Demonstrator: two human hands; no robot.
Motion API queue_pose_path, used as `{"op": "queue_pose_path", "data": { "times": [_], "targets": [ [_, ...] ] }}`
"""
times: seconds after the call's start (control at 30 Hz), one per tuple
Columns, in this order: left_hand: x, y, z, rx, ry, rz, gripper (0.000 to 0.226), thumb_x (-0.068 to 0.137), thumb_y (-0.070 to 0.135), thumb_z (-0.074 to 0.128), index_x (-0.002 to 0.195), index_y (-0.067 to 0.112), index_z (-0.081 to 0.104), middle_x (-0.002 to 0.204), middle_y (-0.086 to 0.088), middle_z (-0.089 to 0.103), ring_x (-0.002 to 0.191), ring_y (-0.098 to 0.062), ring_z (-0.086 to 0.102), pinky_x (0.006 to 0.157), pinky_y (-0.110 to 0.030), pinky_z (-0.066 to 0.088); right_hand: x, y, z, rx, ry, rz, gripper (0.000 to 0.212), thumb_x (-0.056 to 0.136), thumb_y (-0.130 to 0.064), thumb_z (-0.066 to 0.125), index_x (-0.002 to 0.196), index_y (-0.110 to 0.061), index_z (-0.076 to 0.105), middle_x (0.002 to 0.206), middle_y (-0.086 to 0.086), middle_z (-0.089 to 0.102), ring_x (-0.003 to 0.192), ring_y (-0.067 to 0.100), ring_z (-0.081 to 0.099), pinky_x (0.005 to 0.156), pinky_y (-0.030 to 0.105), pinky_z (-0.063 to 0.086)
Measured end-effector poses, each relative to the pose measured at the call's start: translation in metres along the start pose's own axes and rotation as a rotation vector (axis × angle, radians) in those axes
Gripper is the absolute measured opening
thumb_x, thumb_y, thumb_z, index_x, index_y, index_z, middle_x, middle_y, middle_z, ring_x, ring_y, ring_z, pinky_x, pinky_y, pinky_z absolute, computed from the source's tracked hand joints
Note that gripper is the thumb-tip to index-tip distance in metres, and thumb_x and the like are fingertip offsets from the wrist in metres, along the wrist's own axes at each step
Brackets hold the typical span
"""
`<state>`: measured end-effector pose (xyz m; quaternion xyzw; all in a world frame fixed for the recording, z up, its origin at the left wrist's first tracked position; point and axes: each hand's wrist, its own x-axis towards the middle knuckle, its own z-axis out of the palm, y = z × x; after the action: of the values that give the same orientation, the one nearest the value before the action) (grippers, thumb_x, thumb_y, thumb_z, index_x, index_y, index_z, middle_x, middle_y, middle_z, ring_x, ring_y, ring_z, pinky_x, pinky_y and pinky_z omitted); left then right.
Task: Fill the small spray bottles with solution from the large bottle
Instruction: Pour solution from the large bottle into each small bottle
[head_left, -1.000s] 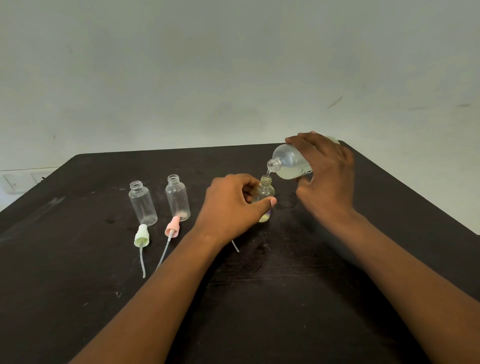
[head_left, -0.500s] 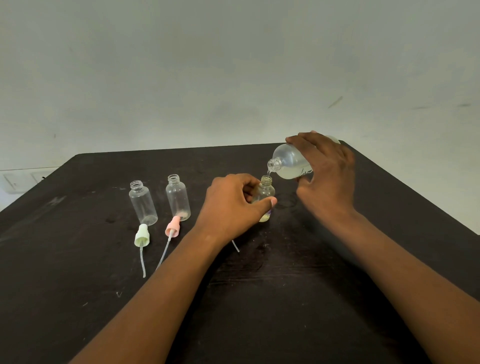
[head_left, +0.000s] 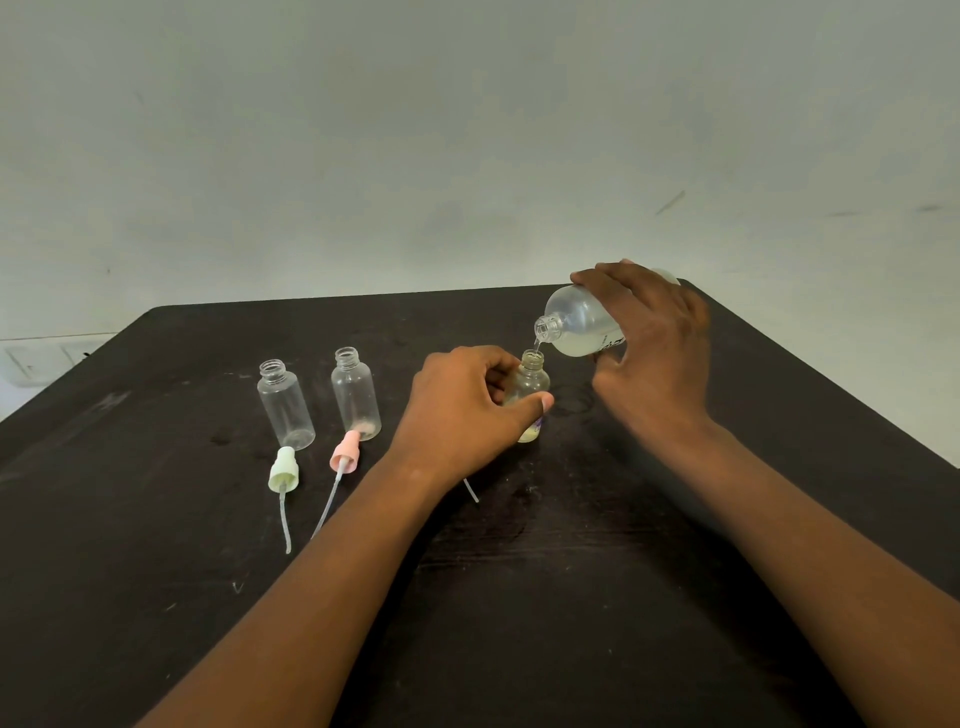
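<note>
My right hand (head_left: 652, 343) grips the large clear bottle (head_left: 579, 325), tipped with its open mouth to the left. A thin stream of pale solution runs from it into a small open bottle (head_left: 531, 384) standing upright on the dark table (head_left: 519, 571). My left hand (head_left: 467, 408) is wrapped around that small bottle, hiding much of its body. Two more small clear bottles, one at the far left (head_left: 285, 405) and one beside it (head_left: 356, 395), stand open and look empty.
A pale green spray cap (head_left: 283, 470) and a pink spray cap (head_left: 345, 452), each with a dip tube, lie in front of the two empty bottles. A third tube end (head_left: 470, 490) shows beside my left wrist. The table's far edge meets a grey wall.
Hardly anything has moved. Both hands keep their hold, and the large bottle stays tipped with the solution still running into the small bottle.
</note>
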<state>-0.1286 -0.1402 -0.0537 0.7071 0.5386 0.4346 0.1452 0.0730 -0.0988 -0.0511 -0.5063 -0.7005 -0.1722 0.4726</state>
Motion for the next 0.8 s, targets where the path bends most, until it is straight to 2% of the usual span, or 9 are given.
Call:
{"op": "queue_pose_path", "data": {
  "times": [0.3,0.8],
  "targets": [
    [-0.0001,-0.0004,-0.0005,0.008,-0.005,0.011,0.044,0.079,0.046,0.087,0.114,0.023,0.079,0.090,0.014,0.075,0.080,-0.001,0.071,0.083,-0.032,0.064,-0.0003,0.0002,0.0004,-0.005,-0.001,-0.002,0.081,0.064,0.006,0.070,0.138,-0.026,0.065,0.142,-0.002,0.064,0.138,0.022,0.054,0.116,0.046,0.032],
    [-0.0013,0.0014,0.0001,-0.011,-0.004,-0.002,0.039,0.077,0.044,0.089,0.108,0.024,0.078,0.085,0.016,0.072,0.079,-0.002,0.070,0.082,-0.032,0.064,0.0009,0.0007,-0.0005,-0.005,0.002,-0.003,0.081,0.063,0.005,0.068,0.137,-0.027,0.065,0.141,-0.003,0.064,0.137,0.021,0.055,0.114,0.044,0.032]
  ]
}}
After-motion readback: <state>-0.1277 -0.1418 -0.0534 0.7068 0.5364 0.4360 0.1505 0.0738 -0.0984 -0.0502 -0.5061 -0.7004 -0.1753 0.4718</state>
